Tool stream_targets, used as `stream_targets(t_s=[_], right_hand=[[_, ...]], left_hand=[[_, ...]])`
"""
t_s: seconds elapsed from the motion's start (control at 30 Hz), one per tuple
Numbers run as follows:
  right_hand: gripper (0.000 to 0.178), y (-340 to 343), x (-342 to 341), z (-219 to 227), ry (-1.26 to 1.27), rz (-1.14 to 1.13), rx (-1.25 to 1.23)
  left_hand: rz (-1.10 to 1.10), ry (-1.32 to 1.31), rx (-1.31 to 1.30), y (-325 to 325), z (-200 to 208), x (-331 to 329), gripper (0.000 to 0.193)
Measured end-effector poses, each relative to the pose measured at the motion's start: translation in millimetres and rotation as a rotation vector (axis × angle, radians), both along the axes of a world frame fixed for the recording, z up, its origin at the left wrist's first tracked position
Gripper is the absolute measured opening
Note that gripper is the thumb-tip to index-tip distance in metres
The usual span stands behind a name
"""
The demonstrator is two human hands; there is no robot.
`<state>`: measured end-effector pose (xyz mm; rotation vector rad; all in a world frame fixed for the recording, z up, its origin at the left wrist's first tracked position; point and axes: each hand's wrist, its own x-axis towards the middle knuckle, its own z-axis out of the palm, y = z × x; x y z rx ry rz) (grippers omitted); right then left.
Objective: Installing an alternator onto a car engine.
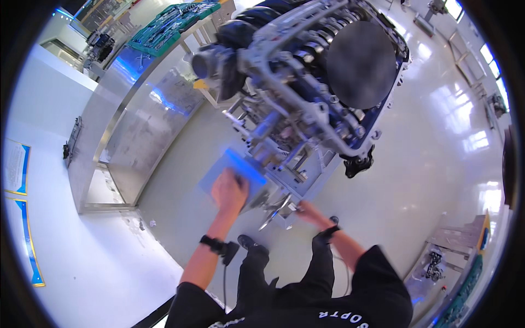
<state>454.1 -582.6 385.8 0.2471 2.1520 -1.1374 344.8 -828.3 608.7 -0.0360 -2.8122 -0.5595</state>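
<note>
In front of me an engine (284,71) is mounted on a metal stand (322,175), its open side showing a rail-like rim and inner parts. A round grey blur covers part of it. My left hand (229,190) is closed at a box with a blue edge (244,165) on the near end of the stand; motion blur hides what its fingers hold. Low on the stand, my right hand (310,212) closes on the end of a metal handle (280,210) with silver arms. Both wrists wear black bands with cables.
To the left runs a metal workbench (123,109) with a green tool case (172,27) on it. At lower right stands a shelf (454,238) with metal parts. A black part (359,164) juts from the engine's near right corner. My shoes are close to the stand.
</note>
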Motion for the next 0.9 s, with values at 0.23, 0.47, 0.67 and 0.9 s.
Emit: stream_targets(t_s=[0.23,0.47,0.67,0.9], right_hand=[[0.015,95,67,93,0.233,-0.389,0.597],[0.019,-110,65,190,0.214,-0.112,0.222],[0.013,-256,-33,213,0.375,0.212,-0.03],[0.011,-406,-197,171,0.344,0.298,-0.177]], left_hand=[[-0.409,-0.268,0.2,-53,12,30,0.025],[-0.591,-0.862,0.323,-210,-21,78,0.037],[-0.457,-0.932,0.502,-310,-66,2,0.035],[-0.132,-1.016,0.545,-469,-112,-100,0.03]])
